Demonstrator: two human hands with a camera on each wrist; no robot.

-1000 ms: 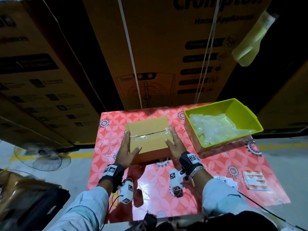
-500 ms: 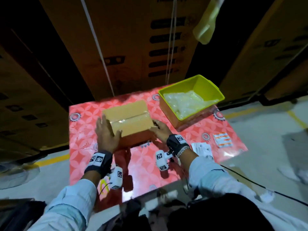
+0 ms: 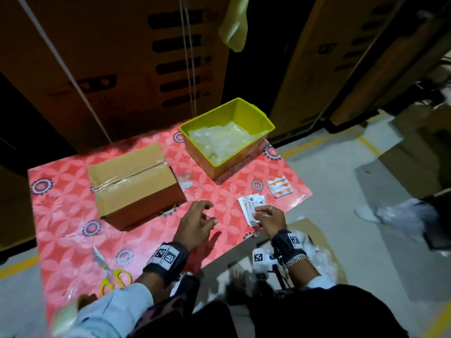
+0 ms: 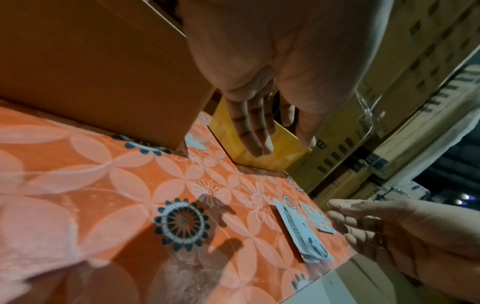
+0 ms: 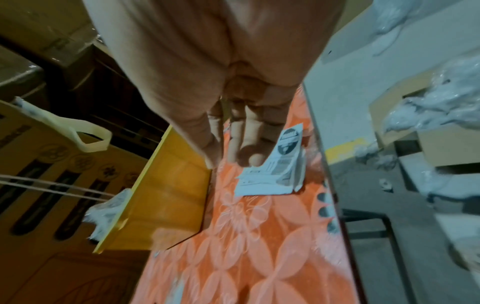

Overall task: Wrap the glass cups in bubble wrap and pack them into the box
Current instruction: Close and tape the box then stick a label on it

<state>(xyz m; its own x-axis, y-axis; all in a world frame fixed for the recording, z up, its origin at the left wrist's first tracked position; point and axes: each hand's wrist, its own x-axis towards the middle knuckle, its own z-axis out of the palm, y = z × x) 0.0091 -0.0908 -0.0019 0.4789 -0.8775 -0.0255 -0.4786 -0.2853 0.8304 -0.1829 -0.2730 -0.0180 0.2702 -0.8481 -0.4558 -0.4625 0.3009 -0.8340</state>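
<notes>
The cardboard box (image 3: 136, 184) (image 4: 103, 72) stands closed on the red patterned table (image 3: 63, 215), with clear tape along its top seam. Bubble wrap (image 3: 219, 140) fills the yellow-green bin (image 3: 258, 118) (image 5: 168, 185) at the back right. No glass cup shows. My left hand (image 3: 207, 213) (image 4: 262, 133) hovers right of the box, fingers loose, holding nothing. My right hand (image 3: 262, 213) (image 5: 241, 156) (image 4: 363, 224) has its fingertips down on a stack of printed paper labels (image 3: 251, 208) (image 5: 272, 174) (image 4: 303, 234) near the table's right front edge.
Orange-printed sticker sheets (image 3: 279, 189) (image 4: 318, 218) lie beyond the labels. Yellow-handled scissors (image 3: 109, 274) lie at the front left. Tall cartons (image 3: 122, 57) stand behind the table. Bubble wrap and cardboard (image 3: 402, 213) lie on the floor to the right.
Both hands have left the sides of the box and moved right and nearer. The right hand now touches the label stack. The head view has swung to the right.
</notes>
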